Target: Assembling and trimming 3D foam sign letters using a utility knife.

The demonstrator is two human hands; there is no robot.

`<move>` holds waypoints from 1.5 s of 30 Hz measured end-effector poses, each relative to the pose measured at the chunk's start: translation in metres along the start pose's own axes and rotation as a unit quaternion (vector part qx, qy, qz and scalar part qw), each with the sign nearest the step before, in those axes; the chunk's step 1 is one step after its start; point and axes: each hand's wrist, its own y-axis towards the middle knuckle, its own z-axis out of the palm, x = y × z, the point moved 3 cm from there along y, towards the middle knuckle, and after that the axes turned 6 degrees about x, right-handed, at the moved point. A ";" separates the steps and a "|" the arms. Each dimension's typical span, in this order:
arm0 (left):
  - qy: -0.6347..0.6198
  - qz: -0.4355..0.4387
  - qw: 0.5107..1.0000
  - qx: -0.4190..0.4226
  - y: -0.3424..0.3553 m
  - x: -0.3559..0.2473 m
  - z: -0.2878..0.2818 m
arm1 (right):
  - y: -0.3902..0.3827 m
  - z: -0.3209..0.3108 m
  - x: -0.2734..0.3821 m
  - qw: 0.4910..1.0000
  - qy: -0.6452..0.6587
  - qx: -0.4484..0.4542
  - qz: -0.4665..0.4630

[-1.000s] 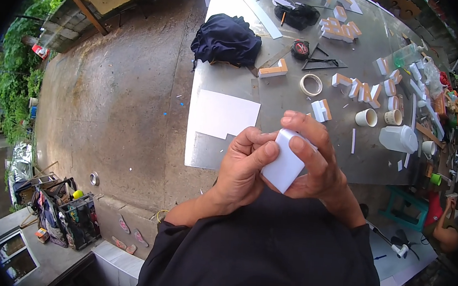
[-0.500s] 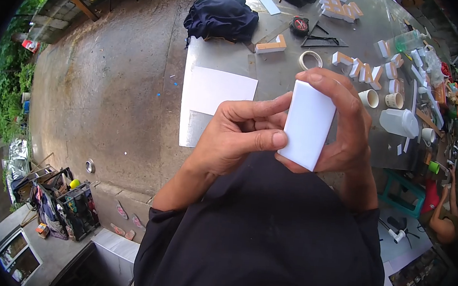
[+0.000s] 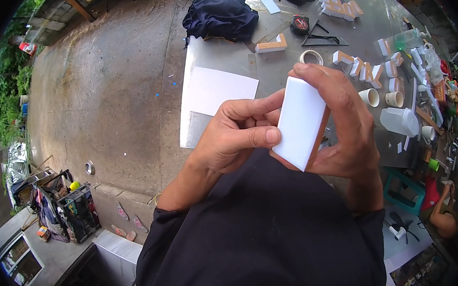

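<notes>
Between both hands, in front of my chest, I hold a white rectangular block (image 3: pixel 300 122) with a smooth face and a brown strip along its right side. My left hand (image 3: pixel 236 127) pinches its left edge, thumb lying on the white face. Curled around the top and right side is my right hand (image 3: pixel 345 118), its fingertips at the upper edge and its thumb side near the lower right. The block stands upright, slightly tilted, and its back is hidden.
Beyond my hands a metal-topped table (image 3: pixel 277 87) carries a white sheet (image 3: pixel 222 92), dark cloth (image 3: pixel 221 16), tape roll (image 3: pixel 311 57), tape measure (image 3: pixel 300 25), several white-and-brown letter-shaped pieces (image 3: pixel 341 58), paper cups (image 3: pixel 369 97) and a plastic container (image 3: pixel 399 121). Another person (image 3: pixel 446 214) is at far right.
The block has shifted slightly left and turned, so its brown right side now shows. My right hand has turned with it; the left still pinches the left edge.
</notes>
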 end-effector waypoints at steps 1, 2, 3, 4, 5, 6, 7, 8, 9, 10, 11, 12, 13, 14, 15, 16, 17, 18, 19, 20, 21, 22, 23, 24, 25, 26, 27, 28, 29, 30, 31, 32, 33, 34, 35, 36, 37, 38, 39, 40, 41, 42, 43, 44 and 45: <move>0.000 0.001 1.000 0.000 0.000 0.000 0.000 | 0.001 0.000 0.001 1.000 0.002 -0.004 -0.003; -0.004 0.007 1.000 0.002 0.000 -0.001 0.001 | 0.003 0.001 0.001 1.000 0.003 -0.007 -0.007; -0.009 0.013 1.000 0.004 0.000 -0.001 0.002 | 0.005 0.001 0.004 1.000 0.002 -0.007 -0.009; -0.008 0.015 1.000 0.005 -0.002 -0.003 0.001 | 0.005 0.002 0.007 1.000 0.003 -0.004 -0.008; -0.010 0.007 1.000 0.016 -0.005 -0.004 -0.001 | 0.006 0.002 0.010 1.000 0.002 -0.002 -0.008; -0.013 -0.002 1.000 0.027 -0.007 -0.004 -0.001 | 0.006 0.003 0.012 1.000 0.001 -0.002 -0.011; -0.002 -0.001 1.000 0.006 -0.009 -0.003 -0.001 | 0.006 0.005 0.014 0.999 0.007 -0.016 -0.029; -0.001 0.000 1.000 0.007 -0.009 -0.004 -0.002 | 0.005 0.008 0.017 0.998 0.014 -0.029 -0.046; 0.001 -0.015 1.000 0.018 -0.009 -0.005 -0.001 | 0.006 0.012 0.021 0.997 0.021 -0.049 -0.059; 0.002 -0.030 0.999 0.029 -0.009 -0.006 -0.001 | 0.005 0.009 0.021 0.997 0.022 -0.049 -0.061; 0.017 -0.045 0.999 0.017 -0.008 -0.010 0.002 | 0.003 0.009 0.021 0.997 -0.017 0.000 -0.079; 0.018 -0.044 0.999 0.014 -0.008 -0.013 -0.001 | 0.002 0.009 0.022 0.993 -0.055 0.049 -0.097; 0.070 -0.046 0.996 0.028 -0.007 -0.015 -0.005 | 0.003 0.008 0.025 0.992 -0.056 0.064 -0.090; 0.123 -0.051 0.990 0.042 -0.006 -0.016 -0.007 | 0.003 0.007 0.027 0.992 -0.054 0.063 -0.090; 0.124 -0.052 0.990 0.040 -0.006 -0.016 -0.008 | 0.003 0.008 0.029 0.992 -0.061 0.068 -0.086; 0.113 -0.048 0.991 0.044 -0.006 -0.016 -0.008 | 0.002 0.009 0.030 0.992 -0.067 0.072 -0.081; 0.104 -0.045 0.992 0.048 -0.006 -0.015 -0.008 | 0.002 0.011 0.031 0.992 -0.064 0.070 -0.081; 0.106 -0.047 0.992 0.045 -0.005 -0.013 -0.010 | 0.002 0.012 0.032 0.996 -0.019 0.031 -0.077; 0.085 -0.022 0.994 0.069 -0.002 -0.011 -0.011 | 0.001 0.013 0.032 0.997 0.025 -0.008 -0.072; 0.064 0.004 0.994 0.093 -0.001 -0.010 -0.012 | 0.000 0.017 0.032 0.997 0.028 -0.010 -0.072; 0.031 0.000 0.996 0.083 -0.001 -0.007 -0.015 | -0.002 0.019 0.031 0.997 0.011 -0.036 -0.065; 0.034 -0.001 0.996 0.080 -0.001 -0.006 -0.018 | -0.003 0.020 0.030 0.996 -0.006 -0.061 -0.058; 0.041 0.007 0.996 0.078 0.000 -0.006 -0.019 | -0.003 0.022 0.029 0.997 0.007 -0.055 -0.056; 0.048 0.016 0.996 0.077 0.000 -0.005 -0.022 | -0.003 0.024 0.029 0.997 0.009 -0.058 -0.055; 0.039 0.032 0.994 0.097 0.000 -0.004 -0.025 | -0.003 0.027 0.029 0.996 0.014 -0.063 -0.054; 0.040 0.030 0.994 0.097 0.002 -0.004 -0.020 | -0.004 0.028 0.027 0.996 0.018 -0.068 -0.052; -0.017 0.029 0.995 0.089 0.002 -0.004 -0.013 | -0.005 0.029 0.026 0.996 0.019 -0.070 -0.052; -0.075 0.028 0.994 0.081 0.003 -0.004 -0.009 | -0.006 0.030 0.025 0.996 0.023 -0.075 -0.049; -0.074 0.027 0.994 0.080 0.005 -0.002 -0.010 | -0.007 0.030 0.025 0.995 0.028 -0.079 -0.046; -0.081 0.035 0.991 0.101 0.006 -0.001 -0.012 | -0.007 0.030 0.024 0.995 0.030 -0.081 -0.045; -0.088 0.043 0.988 0.122 0.007 -0.001 -0.013 | -0.008 0.031 0.024 0.996 0.034 -0.076 -0.042; -0.088 0.042 0.988 0.121 0.009 -0.001 -0.012 | -0.009 0.030 0.024 0.996 0.037 -0.071 -0.037; -0.063 0.067 0.987 0.130 0.011 -0.003 -0.011 | -0.011 0.031 0.024 0.996 0.038 -0.072 -0.036; -0.037 0.092 0.985 0.138 0.013 -0.004 -0.010 | -0.014 0.032 0.024 0.996 0.033 -0.073 -0.033; -0.037 0.092 0.986 0.137 0.014 -0.005 -0.013 | -0.016 0.033 0.024 0.996 0.026 -0.074 -0.031; 0.004 0.087 0.985 0.151 0.015 -0.007 -0.016 | -0.018 0.034 0.023 0.996 0.027 -0.074 -0.030; 0.044 0.081 0.982 0.165 0.015 -0.009 -0.018 | -0.020 0.035 0.022 0.997 0.015 -0.077 -0.030; 0.044 0.081 0.982 0.163 0.015 -0.010 -0.019 | -0.022 0.035 0.021 0.996 0.004 -0.080 -0.030; 0.089 0.090 0.979 0.157 0.015 -0.011 -0.020 | -0.024 0.035 0.019 0.996 0.004 -0.080 -0.029; 0.134 0.099 0.974 0.151 0.014 -0.013 -0.020 | -0.026 0.034 0.016 0.996 -0.013 -0.077 -0.048; 0.133 0.099 0.975 0.150 0.014 -0.015 -0.020 | -0.028 0.032 0.015 0.994 -0.031 -0.074 -0.067; 0.218 0.106 0.962 0.126 0.013 -0.019 -0.018 | -0.028 0.029 0.014 0.995 -0.032 -0.073 -0.066; 0.301 0.112 0.942 0.100 0.012 -0.024 -0.016 | -0.027 0.024 0.012 0.997 -0.003 -0.067 -0.037; 0.399 0.116 0.907 0.072 0.009 -0.031 -0.011 | -0.027 0.022 0.010 0.998 0.026 -0.059 -0.010; 0.473 0.118 0.871 0.057 0.010 -0.036 -0.005 | -0.031 0.019 0.005 0.993 0.079 -0.086 0.005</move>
